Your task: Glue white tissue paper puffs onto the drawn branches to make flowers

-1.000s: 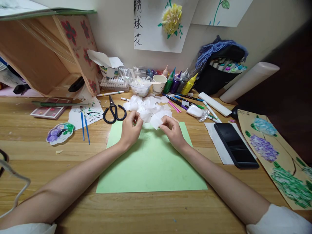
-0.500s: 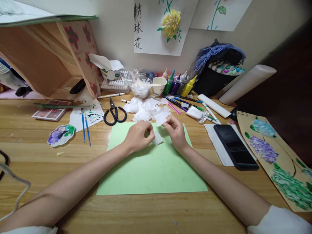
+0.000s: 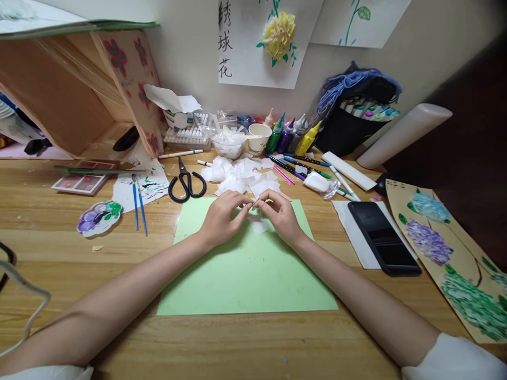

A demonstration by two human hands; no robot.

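My left hand (image 3: 225,219) and my right hand (image 3: 282,219) meet fingertip to fingertip over the upper part of a light green sheet of paper (image 3: 245,279). Both are closed in a pinch on a small piece of white tissue paper (image 3: 255,202); only a thin pale edge of it shows between the fingers. Just below them, another square of white tissue paper (image 3: 259,226) lies on the green sheet, partly covered by my hands. Beyond my fingers is a loose heap of white tissue paper pieces (image 3: 237,174).
Black-handled scissors (image 3: 186,182) and a paint palette (image 3: 100,218) lie on the left. A clear bowl (image 3: 228,148), a paper cup (image 3: 259,138) and paint bottles (image 3: 285,138) stand along the back. A phone (image 3: 383,237) and a flower painting (image 3: 447,253) lie on the right.
My hands have come together. The tissue paper piece that my right hand held out spread is now narrowed between the fingertips of both hands.
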